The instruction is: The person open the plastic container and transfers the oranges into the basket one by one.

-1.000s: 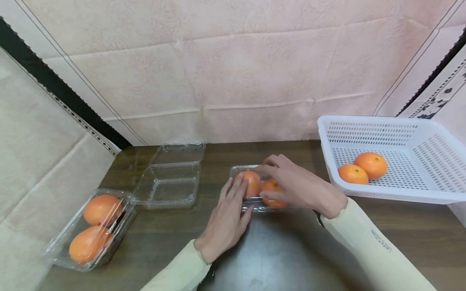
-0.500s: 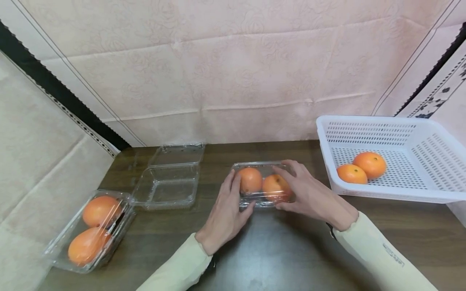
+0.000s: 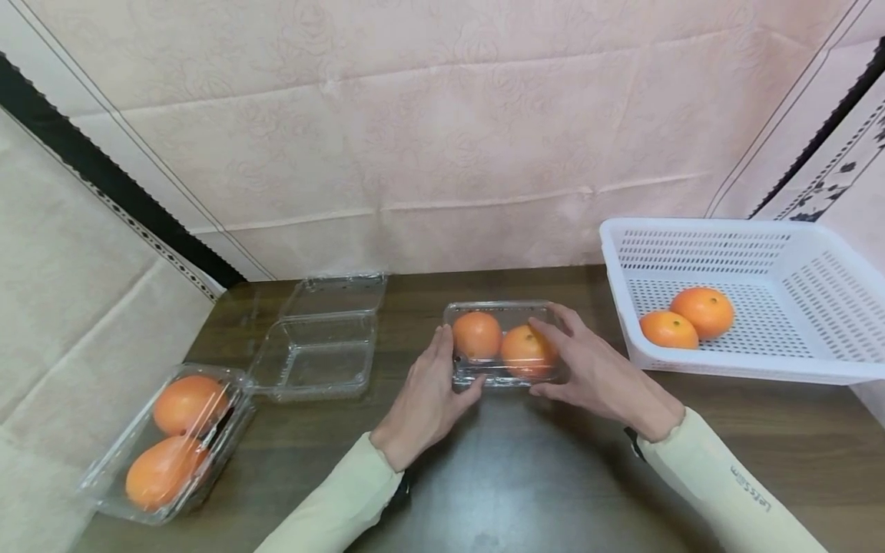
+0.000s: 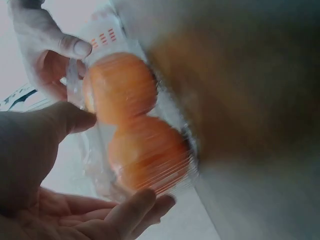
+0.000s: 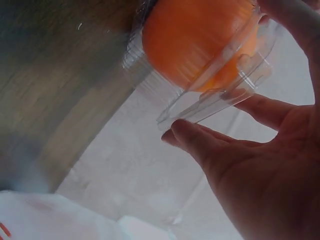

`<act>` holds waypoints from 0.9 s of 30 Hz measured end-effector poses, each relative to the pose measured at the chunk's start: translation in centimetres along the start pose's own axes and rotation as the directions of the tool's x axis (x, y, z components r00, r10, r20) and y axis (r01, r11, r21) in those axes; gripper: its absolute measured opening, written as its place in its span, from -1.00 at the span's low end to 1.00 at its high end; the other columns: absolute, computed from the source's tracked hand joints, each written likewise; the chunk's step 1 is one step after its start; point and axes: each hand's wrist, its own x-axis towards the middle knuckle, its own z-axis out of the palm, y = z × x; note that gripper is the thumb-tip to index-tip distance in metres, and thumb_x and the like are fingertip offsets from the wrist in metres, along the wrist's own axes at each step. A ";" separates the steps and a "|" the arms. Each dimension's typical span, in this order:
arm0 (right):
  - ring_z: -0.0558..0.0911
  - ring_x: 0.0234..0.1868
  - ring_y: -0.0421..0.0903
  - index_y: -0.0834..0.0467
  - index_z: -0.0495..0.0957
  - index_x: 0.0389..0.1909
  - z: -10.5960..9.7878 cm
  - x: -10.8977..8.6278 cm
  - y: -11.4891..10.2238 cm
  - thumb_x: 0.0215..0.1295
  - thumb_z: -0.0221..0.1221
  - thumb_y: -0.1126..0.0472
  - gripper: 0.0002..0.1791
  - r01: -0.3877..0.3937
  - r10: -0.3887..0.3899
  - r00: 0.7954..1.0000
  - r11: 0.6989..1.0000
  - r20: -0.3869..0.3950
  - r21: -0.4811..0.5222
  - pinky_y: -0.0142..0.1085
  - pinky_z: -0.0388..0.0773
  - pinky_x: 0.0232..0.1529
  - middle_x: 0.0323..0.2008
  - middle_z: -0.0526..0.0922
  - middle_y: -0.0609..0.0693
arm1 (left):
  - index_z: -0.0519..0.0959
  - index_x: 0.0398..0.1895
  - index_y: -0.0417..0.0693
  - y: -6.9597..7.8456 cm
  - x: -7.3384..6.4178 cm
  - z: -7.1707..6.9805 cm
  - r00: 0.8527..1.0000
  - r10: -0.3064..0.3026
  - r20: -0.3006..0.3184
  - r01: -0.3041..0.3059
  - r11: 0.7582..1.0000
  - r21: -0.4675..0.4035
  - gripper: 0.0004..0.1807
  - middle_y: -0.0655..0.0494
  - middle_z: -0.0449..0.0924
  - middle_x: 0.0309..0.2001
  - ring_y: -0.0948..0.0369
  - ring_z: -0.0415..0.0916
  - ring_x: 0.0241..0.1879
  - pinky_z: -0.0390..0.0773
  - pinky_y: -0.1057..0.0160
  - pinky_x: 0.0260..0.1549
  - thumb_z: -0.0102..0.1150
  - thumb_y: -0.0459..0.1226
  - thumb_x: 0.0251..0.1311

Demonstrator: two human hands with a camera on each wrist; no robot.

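Observation:
A clear plastic clamshell box (image 3: 508,313) with two oranges in it, one on the left (image 3: 477,336) and one on the right (image 3: 528,352), lies between my hands in the head view. My left hand (image 3: 423,403) holds its left end, fingers along the side and thumb at the front corner. At the other end, my right hand (image 3: 600,376) grips the box, fingers over the back corner and thumb at the front. Clear lid plastic streaks across the fruit in the left wrist view. The right wrist view shows fingers at the box's rim (image 5: 187,111).
To the left, an open clear box (image 3: 328,353) lies with its lid folded back. Nearer, another clear box (image 3: 228,442) holds two oranges at the brown table's (image 3: 477,491) left edge. A white basket (image 3: 733,365) with two oranges stands right. Patterned cloth (image 3: 415,138) hangs behind.
The right hand has shifted rightward from above the right orange to the box's right end. Both hands now frame the box, which has moved slightly away and to the right.

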 end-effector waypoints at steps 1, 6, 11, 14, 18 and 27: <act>0.54 0.27 0.22 0.15 0.30 0.50 0.0 0.0 0.1 0.03 0.57 -0.02 0.03 -0.005 0.005 1.000 1.000 0.002 0.011 0.11 0.62 0.23 0.54 0.11 0.28 | 0.11 0.55 -0.37 0.0 0.1 0.0 1.000 0.010 0.002 -0.010 1.000 0.010 -0.04 -0.37 0.14 0.53 -0.08 0.31 0.46 0.46 0.00 0.35 0.36 -0.06 0.29; 0.51 0.30 0.26 0.12 0.30 0.50 -0.1 0.0 0.5 0.04 0.56 -0.02 0.02 -0.032 0.032 0.999 0.998 0.011 0.054 0.12 0.62 0.22 0.56 0.06 0.29 | 0.13 0.50 -0.44 0.2 0.3 0.0 0.999 0.035 0.003 -0.035 0.998 0.050 -0.08 -0.49 0.21 0.45 -0.02 0.71 0.01 0.66 0.07 0.13 0.33 -0.06 0.31; 0.39 0.43 0.35 0.10 0.32 0.50 -0.2 0.1 0.7 0.07 0.53 -0.06 -0.01 -0.043 0.042 0.999 0.997 0.012 0.061 0.23 0.52 0.30 0.58 0.06 0.33 | 0.12 0.48 -0.53 0.2 0.2 0.3 0.997 0.074 -0.011 -0.073 0.992 0.107 -0.12 -0.44 0.63 -0.15 0.36 0.41 -0.81 0.60 0.46 -0.70 0.27 -0.11 0.35; 0.41 0.42 0.37 0.09 0.31 0.50 -0.2 0.2 0.6 0.10 0.52 -0.06 -0.03 -0.038 0.037 0.999 0.997 0.017 0.065 0.25 0.50 0.31 0.59 0.06 0.34 | 0.14 0.45 -0.59 0.2 0.0 0.5 0.994 0.101 -0.030 -0.095 0.984 0.153 -0.15 -0.47 0.63 -0.16 0.48 0.07 -0.90 0.24 0.58 -0.92 0.23 -0.13 0.37; 0.56 0.30 0.31 0.10 0.31 0.51 -0.2 0.3 0.4 0.13 0.50 -0.06 -0.05 -0.024 0.023 0.999 0.999 0.024 0.046 0.19 0.57 0.25 0.57 0.08 0.36 | 0.18 0.41 -0.64 0.2 -0.2 0.6 0.990 0.134 -0.052 -0.118 0.966 0.232 -0.21 -0.61 0.41 0.26 0.51 0.05 -0.87 0.17 0.63 -0.92 0.18 -0.15 0.40; 0.68 -0.19 -0.11 0.10 0.34 0.49 -0.6 0.2 0.2 0.17 0.46 -0.01 -0.11 -0.012 0.010 0.999 0.999 0.041 0.042 -0.19 0.78 -0.13 0.56 0.13 0.37 | 0.32 0.31 -0.64 0.9 -0.4 0.7 0.983 0.166 -0.084 -0.119 0.907 0.404 -0.36 -0.49 0.52 0.21 0.12 0.77 -0.43 0.65 0.42 -0.68 0.12 -0.18 0.48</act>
